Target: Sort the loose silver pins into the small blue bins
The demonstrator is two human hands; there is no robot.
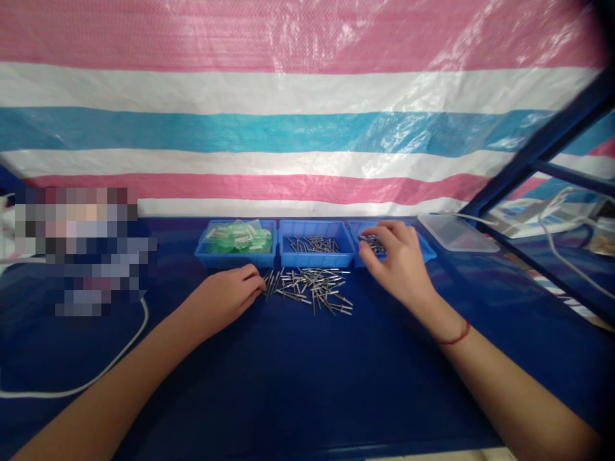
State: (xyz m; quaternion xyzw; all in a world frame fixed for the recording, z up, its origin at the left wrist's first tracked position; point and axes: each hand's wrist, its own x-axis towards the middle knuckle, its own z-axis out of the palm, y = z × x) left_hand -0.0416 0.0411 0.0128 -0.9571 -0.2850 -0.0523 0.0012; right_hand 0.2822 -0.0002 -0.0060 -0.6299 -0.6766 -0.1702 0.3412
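Pins (317,285) in a loose heap on the tabletop (307,384), before the middle bin (317,260), probably spread for easy picking. Left hand (240,288) bent at the heap's edge; right hand (396,256) curved over metal pieces (375,243) in the right bin (427,253); cannot tell of any grip in either. Green packets (240,237) in the left bin (235,260), likely kept apart by kind.

Backdrop at 12 o'clock: striped plastic sheet (307,132), pink/white/blue bands, creased, woven texture. Glare patches at 12 and 1 o'clock. Glossy dark-blue tabletop (312,390) fills 6 o'clock, far edge near the sheet. Dark-blue frame (523,160) slants at 2–3 o'clock, with crossbar.
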